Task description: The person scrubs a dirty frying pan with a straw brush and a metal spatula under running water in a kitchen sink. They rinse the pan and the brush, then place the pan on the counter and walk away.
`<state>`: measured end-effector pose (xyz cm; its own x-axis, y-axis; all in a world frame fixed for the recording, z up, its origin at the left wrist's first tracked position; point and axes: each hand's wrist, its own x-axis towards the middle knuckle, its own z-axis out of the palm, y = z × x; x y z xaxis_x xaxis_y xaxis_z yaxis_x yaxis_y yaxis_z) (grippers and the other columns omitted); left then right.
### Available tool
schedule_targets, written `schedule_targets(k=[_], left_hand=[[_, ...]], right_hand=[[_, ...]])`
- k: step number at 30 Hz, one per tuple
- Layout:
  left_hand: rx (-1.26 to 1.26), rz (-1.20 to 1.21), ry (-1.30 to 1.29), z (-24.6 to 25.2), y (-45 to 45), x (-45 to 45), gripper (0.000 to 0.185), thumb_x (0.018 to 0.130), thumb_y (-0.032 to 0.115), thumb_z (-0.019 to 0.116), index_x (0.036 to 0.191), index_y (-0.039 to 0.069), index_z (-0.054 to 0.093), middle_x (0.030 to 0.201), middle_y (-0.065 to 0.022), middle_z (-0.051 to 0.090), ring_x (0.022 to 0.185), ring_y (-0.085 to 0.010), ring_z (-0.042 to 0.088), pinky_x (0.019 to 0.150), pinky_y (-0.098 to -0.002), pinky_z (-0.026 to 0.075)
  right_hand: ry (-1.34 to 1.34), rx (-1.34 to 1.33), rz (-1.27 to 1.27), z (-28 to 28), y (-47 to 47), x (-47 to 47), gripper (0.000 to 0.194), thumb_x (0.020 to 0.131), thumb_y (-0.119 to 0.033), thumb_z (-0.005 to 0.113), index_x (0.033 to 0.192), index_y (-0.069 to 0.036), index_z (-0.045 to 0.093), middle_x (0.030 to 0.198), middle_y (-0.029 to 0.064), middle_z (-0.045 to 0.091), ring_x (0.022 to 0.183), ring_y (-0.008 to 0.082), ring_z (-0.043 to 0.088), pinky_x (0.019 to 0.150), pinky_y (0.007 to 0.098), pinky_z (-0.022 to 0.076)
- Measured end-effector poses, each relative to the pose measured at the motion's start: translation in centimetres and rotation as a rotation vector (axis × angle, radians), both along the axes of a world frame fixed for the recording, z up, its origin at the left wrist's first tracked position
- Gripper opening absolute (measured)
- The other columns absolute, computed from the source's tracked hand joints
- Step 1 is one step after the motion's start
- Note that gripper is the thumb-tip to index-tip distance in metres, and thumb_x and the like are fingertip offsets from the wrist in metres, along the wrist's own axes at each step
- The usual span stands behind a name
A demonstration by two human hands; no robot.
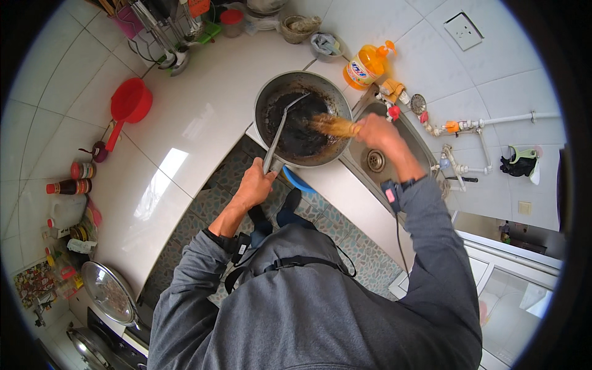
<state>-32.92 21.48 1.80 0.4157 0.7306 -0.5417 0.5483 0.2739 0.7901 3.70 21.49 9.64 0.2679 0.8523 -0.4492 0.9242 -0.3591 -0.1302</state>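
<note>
A deep grey wok rests at the corner of the counter, beside the sink. Its inside is stained brown and black, with dark liquid at the bottom. My left hand grips a long metal utensil whose bent end reaches into the wok. The wok's handle shows beside my left fingers; I cannot tell whether they hold it too. In my right hand is a straw-coloured bristle brush, blurred, with its bristles over the right part of the wok's inside.
A steel sink with a drain lies under my right forearm. Behind it stand an orange pump bottle and exposed pipes. A red dipper and several bottles line the left wall. A blue basin is partly hidden below the counter.
</note>
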Motion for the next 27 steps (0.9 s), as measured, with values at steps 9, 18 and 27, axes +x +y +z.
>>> schedule_targets(k=[9,18,27], left_hand=[[0.234,-0.088,0.068,-1.5,0.9,0.2,0.029,0.098,0.020,0.065,0.104,-0.003,0.048,0.077,-0.0215,0.066,0.063,-0.0285,0.068,0.061,-0.0439,0.052],[0.243,-0.097,0.091,-2.0,1.0,0.0,0.029,0.098,0.021,0.065,0.102,-0.002,0.047,0.075,-0.0225,0.065,0.064,-0.0314,0.069,0.063,-0.0458,0.052],[0.223,-0.059,0.079,-1.9,0.2,-0.4,0.031,0.098,0.021,0.067,0.103,-0.003,0.049,0.080,-0.0211,0.066,0.063,-0.0270,0.069,0.062,-0.0431,0.053]], right_hand=[[-0.356,0.358,0.356,3.4,12.1,-4.8,0.023,0.081,-0.015,0.064,0.091,0.001,0.077,0.090,0.0238,0.074,0.089,0.0410,0.073,0.078,0.0496,0.0584],[-0.022,0.342,0.678,4.7,14.1,-8.2,0.034,0.078,-0.018,0.068,0.111,-0.016,0.077,0.091,0.0204,0.074,0.088,0.0408,0.071,0.077,0.0534,0.0557],[-0.359,0.090,0.480,4.6,4.6,-2.1,0.017,0.080,-0.010,0.063,0.083,0.001,0.074,0.086,0.0234,0.074,0.084,0.0415,0.074,0.072,0.0513,0.0590]])
